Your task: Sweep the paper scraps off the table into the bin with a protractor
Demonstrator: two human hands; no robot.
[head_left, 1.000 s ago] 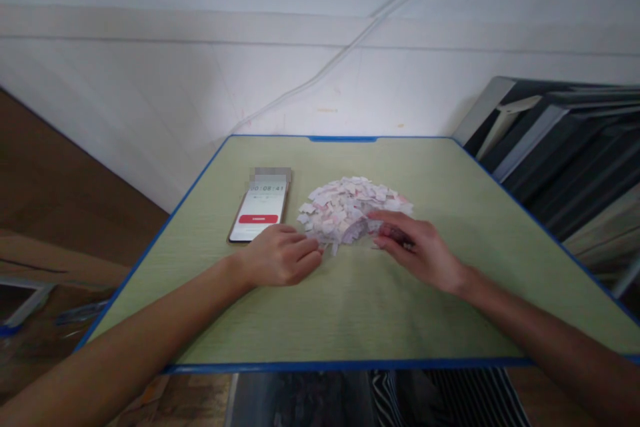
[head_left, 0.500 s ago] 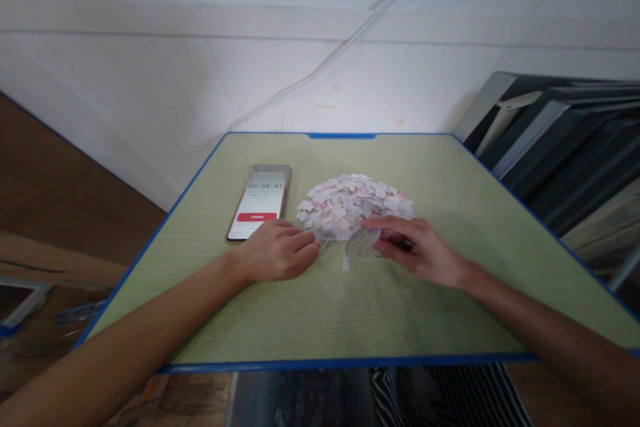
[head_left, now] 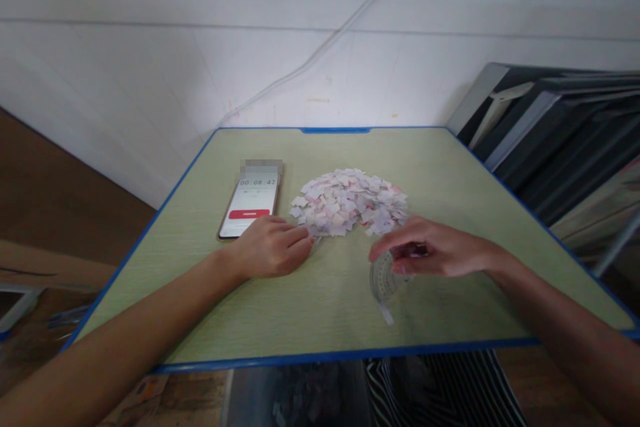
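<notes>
A heap of small torn paper scraps, mostly white with some pinkish ones, lies in the middle of the table, with a notch in its front edge. My right hand pinches a clear protractor at the heap's front right, its curved edge facing left. By the protractor's lower edge lies a narrow white paper strip. My left hand rests closed on the table at the heap's front left. Something thin and pale shows at its fingertips, too small to name.
A phone showing a running timer lies behind my left hand. The green tabletop has a blue rim. Dark flat panels lean at the right, and a white wall with a cable stands behind the table.
My right hand has drawn the protractor toward me and to the right, away from the heap. The paper strip has moved with it. A notch now shows in the heap. My left hand stays put.
</notes>
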